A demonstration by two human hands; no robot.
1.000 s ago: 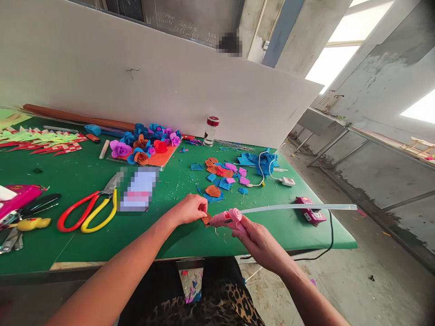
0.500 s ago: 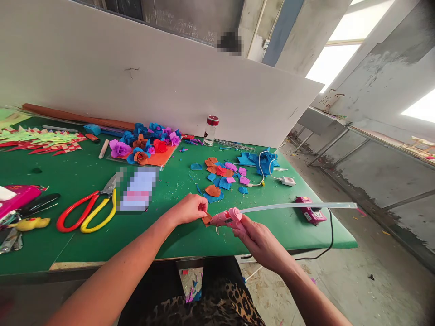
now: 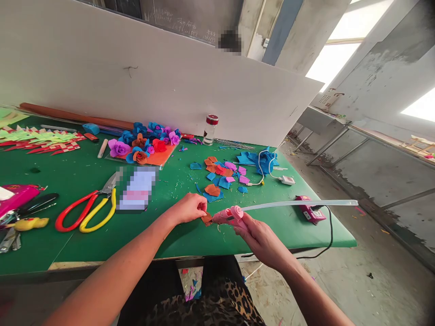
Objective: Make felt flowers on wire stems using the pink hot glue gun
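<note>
A green table spreads beneath 2 gripping hands, with a heap of paper flowers beyond the left hand and off to its left, and a pair of scissors lying nearer, left of that grip. The right hand is wrapped around the handle of a pink glue gun pointing left, while the left pinches 1 small brown paper piece between thumb and fingers, at the gun's front end; whether they touch, I cannot tell.
</note>
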